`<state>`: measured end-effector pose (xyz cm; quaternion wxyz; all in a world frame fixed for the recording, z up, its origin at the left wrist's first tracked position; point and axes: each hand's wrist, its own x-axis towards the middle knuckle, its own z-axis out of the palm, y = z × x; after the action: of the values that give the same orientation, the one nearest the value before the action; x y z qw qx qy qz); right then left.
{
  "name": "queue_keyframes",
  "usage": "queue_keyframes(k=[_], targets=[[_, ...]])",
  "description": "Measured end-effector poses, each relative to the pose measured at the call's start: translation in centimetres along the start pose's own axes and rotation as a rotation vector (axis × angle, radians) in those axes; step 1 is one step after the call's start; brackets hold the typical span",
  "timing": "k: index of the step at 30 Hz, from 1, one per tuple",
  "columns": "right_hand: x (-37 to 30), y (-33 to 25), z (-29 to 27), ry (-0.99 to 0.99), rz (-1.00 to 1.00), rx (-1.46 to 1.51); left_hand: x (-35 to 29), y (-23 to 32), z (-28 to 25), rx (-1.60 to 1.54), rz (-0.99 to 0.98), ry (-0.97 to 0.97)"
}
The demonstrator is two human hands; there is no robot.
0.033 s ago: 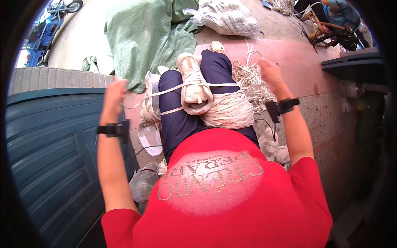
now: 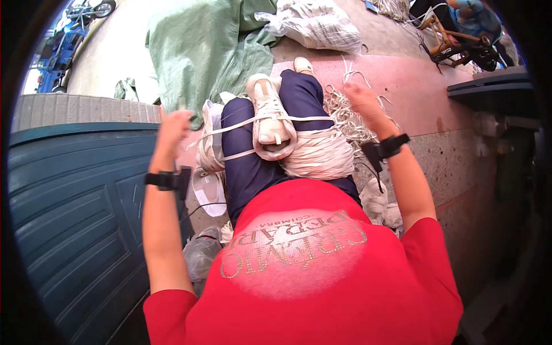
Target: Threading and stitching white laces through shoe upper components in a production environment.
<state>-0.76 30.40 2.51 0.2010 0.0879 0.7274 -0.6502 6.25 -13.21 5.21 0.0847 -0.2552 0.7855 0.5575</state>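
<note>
A cream sneaker (image 2: 268,123) lies between my thighs, its toe toward me and its heel away. Long white shoelaces (image 2: 233,127) run out from it over both legs. My left hand (image 2: 174,131) is raised beside my left knee, fingers closed, with a lace leading up to it. Over on the other side my right hand (image 2: 366,105) is raised with its fingers curled and blurred; the other lace runs toward it. A thick bundle of white laces (image 2: 319,153) drapes over my right thigh. Past that leg lies a loose heap of laces (image 2: 347,118).
Another light sneaker (image 2: 208,190) lies left of my leg, near a clear plastic bag (image 2: 200,253). More pale shoes (image 2: 376,201) sit at my right. A green tarp (image 2: 204,54) and a white sack (image 2: 316,26) lie ahead. A blue panelled door (image 2: 75,224) stands left.
Both hands have come inward toward the sneaker, the left one rightward and the right one leftward and slightly up. The sneaker stays in place.
</note>
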Motion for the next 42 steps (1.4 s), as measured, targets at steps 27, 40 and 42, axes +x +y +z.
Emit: queue_keyframes(k=[27, 40, 42], targets=[[3.4, -0.3, 8.1, -0.298, -0.599, -0.59, -4.2, -1.5, 11.6, 0.087, 0.023, -0.094], [2.1, -1.8, 12.5, -0.645, -1.244, -1.038, -5.3, -0.6, 12.2, 0.334, 0.187, 0.053], [2.4, -1.8, 12.0, -0.633, -1.146, -0.96, -5.3, -0.7, 11.9, 0.34, 0.184, 0.068]])
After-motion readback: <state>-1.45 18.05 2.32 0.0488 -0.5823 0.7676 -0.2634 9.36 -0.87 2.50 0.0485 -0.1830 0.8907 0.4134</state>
